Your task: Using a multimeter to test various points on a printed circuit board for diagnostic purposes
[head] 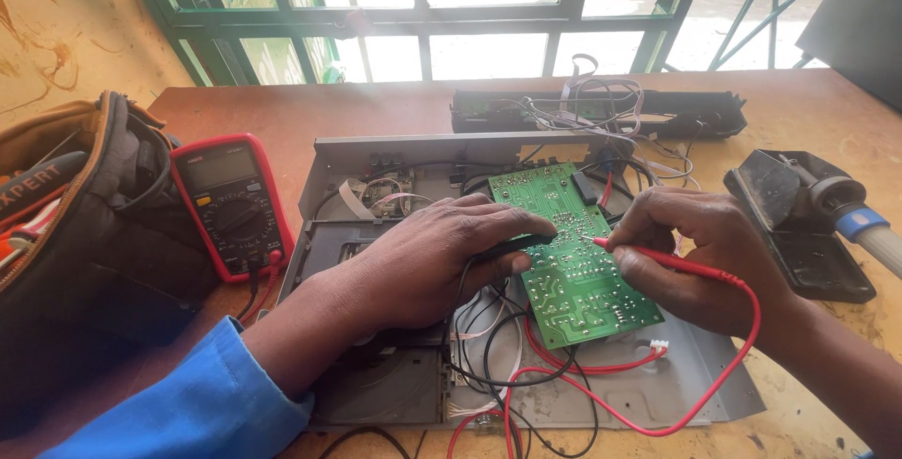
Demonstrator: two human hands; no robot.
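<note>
A green circuit board point(573, 276) lies solder side up over an opened grey metal chassis point(695, 379). My left hand point(432, 257) grips a black test probe point(521, 245) whose tip touches the board near its middle. My right hand point(700, 252) pinches a red test probe point(658, 257), its tip also resting on the board close to the black one. Red and black leads point(601, 403) trail from the probes across the chassis toward a red-cased multimeter point(230, 201) lying at the left.
An open tool bag point(85, 233) sits at the far left. A soldering iron in its black stand point(808, 224) is at the right. A black front panel with loose wires point(601, 111) lies at the back, below a green-framed window.
</note>
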